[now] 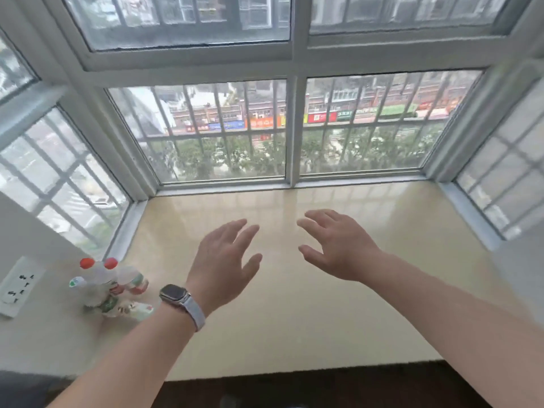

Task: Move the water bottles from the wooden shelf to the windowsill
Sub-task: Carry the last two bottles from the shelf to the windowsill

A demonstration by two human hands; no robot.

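Observation:
Two clear water bottles [101, 285] with red caps and green-and-red labels stand close together at the near left of the cream windowsill [294, 319]. My left hand [226, 260], with a watch on the wrist, hovers over the middle of the sill with fingers spread and nothing in it. My right hand [338, 245] hovers beside it to the right, also spread and empty. Both hands are well to the right of the bottles. The wooden shelf is out of view.
Barred window panes [223, 131] enclose the sill at the back and on both sides. A white wall socket [17, 285] sits on the left wall beside the bottles. The sill's front edge [294, 369] drops to a dark floor below.

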